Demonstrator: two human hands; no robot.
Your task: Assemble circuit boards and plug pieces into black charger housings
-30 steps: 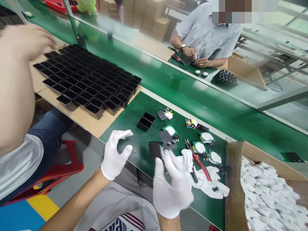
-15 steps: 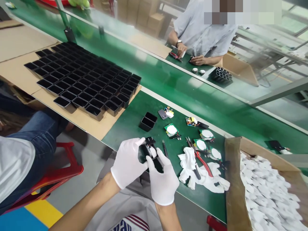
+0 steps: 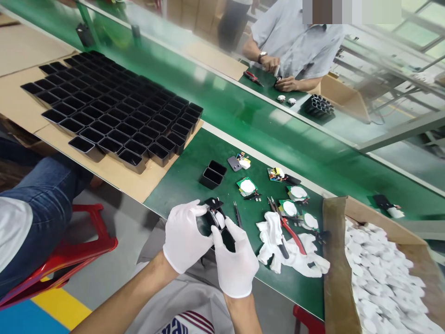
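My left hand, in a white glove, is closed on the left side of a small black plastic case. My gloved right hand grips its right side, with finger and thumb pressed near its opening. A white-padded part shows inside the case, and a black end plate with pins stands at its far end. The fingers hide much of the case. Just right of it lie tweezers. Beyond my hands stand two black cases and several circuit boards with white pads.
Red-handled pliers lie on white gloves. A carton of white pieces stands right. Rows of black cases cover cardboard at left. Past the green conveyor, a co-worker handles parts. A black-and-white part lies on the conveyor.
The black end plate has shifted and tilted slightly at the case's far end; both hands keep their hold. The conveyor part has moved left. The co-worker's hands have come together. My view has shifted slightly.
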